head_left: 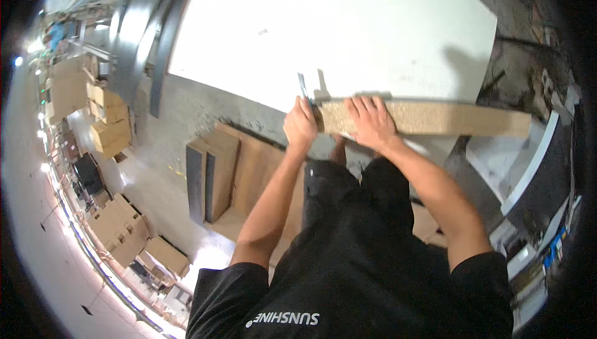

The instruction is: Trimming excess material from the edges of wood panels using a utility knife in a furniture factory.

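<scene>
My left hand [300, 126] is closed at the left end of a long, narrow particle board piece [463, 119]. From the top of this fist sticks a thin metallic strip or blade [302, 83]; its handle, if any, is hidden by my fingers. My right hand [375, 122] lies with fingers stretched over the rough tan face of the board, close to that same end. The board runs off to the right along the near edge of a large white panel [348, 25].
Brown panels and a dark-edged box-like stack [214, 183] stand on the floor at lower left. Cardboard boxes [111, 121] line the far left. Long dark metallic strips [140, 34] lie left of the white panel. A curved white-edged piece [532, 168] is at the right.
</scene>
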`<state>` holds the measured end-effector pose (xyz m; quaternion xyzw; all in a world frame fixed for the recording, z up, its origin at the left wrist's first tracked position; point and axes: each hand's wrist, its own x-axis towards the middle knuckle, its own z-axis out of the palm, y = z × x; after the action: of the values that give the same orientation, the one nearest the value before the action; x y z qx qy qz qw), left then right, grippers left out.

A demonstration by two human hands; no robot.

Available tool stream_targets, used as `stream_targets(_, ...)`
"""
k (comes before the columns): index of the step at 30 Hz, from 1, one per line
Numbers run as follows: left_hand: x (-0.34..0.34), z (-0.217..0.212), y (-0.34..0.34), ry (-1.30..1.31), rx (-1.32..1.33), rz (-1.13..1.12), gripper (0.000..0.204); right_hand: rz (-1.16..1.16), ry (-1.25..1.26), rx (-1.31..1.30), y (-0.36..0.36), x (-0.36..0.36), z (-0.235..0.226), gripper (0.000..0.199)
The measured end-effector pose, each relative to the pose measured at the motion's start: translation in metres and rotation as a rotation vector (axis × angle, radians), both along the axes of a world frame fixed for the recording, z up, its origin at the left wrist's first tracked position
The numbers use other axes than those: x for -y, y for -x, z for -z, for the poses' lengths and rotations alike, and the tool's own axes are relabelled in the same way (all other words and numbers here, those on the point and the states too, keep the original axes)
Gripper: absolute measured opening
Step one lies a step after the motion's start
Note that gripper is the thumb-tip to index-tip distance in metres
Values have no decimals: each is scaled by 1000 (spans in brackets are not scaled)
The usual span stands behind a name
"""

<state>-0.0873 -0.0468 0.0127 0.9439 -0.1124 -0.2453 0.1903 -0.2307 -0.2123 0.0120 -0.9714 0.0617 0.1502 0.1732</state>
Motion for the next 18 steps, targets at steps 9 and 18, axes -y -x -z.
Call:
stream_targets(9, -15, 11, 19, -4, 133, 23, 38, -13, 20, 87, 14, -8, 0, 92)
stream_targets(18, -94, 20, 45, 462, 31, -82, 37, 41, 11, 216, 15, -8, 11, 94)
